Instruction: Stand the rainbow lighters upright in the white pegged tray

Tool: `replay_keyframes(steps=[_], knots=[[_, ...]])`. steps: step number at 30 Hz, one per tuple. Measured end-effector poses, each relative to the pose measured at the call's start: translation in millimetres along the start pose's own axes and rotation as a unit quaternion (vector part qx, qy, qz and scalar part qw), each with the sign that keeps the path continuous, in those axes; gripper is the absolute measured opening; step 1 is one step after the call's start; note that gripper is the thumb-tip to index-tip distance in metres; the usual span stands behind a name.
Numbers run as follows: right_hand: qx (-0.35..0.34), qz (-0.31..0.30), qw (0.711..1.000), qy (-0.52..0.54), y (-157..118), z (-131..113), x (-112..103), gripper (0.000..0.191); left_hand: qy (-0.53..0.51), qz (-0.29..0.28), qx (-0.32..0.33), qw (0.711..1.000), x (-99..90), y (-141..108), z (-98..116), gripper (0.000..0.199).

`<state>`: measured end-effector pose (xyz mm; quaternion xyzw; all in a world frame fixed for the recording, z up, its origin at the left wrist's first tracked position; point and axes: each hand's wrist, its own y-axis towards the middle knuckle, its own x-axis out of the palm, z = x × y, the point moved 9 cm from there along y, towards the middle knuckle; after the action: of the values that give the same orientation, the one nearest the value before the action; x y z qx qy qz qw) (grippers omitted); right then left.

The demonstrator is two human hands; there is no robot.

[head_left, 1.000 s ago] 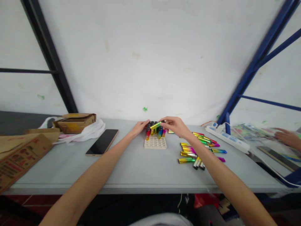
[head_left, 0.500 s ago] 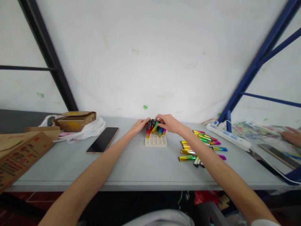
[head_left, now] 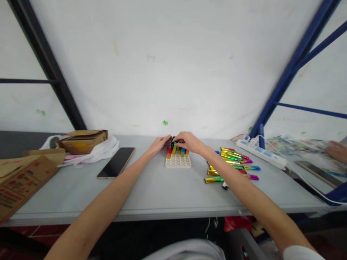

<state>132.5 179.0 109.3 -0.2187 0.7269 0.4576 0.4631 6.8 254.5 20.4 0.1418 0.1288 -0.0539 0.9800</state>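
Observation:
A white tray with rows of holes [head_left: 178, 162] lies on the table. Shiny two-coloured tubes with black tops stand in its far part, among them a red-and-yellow tube [head_left: 168, 151] and a blue-and-yellow tube [head_left: 183, 151]. My left hand [head_left: 160, 144] is at the left side of this group, its fingers together against the tubes and the fingertips partly hidden. My right hand [head_left: 190, 141] reaches over the group from the right. Its thumb and fingers are closed on a green-and-yellow tube [head_left: 174, 148], which stands among the others above the tray.
Loose shiny tubes [head_left: 233, 162] lie right, partly under my right forearm. A power strip [head_left: 261, 153] is beyond them. On the left are a black phone [head_left: 117, 162], a white plastic bag [head_left: 112, 145] and cardboard boxes [head_left: 84, 141]. Another person's hand [head_left: 337, 151] shows far right.
My right hand has moved slightly left and lower over the tray, and the green-and-yellow tube in it stands more upright. My left hand keeps its place beside the tubes. The view has shifted slightly.

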Motion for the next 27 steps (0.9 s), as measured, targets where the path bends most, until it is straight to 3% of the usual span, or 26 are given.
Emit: replay_keyframes(steps=[16, 27], knots=[[-0.054, -0.035, 0.998, 0.006, 2.3, -2.2, 5.0, 0.023, 0.010, -0.014, 0.012, 1.000, 0.2, 1.9, -4.0, 0.061], [0.004, 0.013, 0.997, 0.072, -7.3, 14.0, 1.2, 0.033, -0.036, -0.024, 0.003, 0.999, 4.2, 1.3, -3.7, 0.063]])
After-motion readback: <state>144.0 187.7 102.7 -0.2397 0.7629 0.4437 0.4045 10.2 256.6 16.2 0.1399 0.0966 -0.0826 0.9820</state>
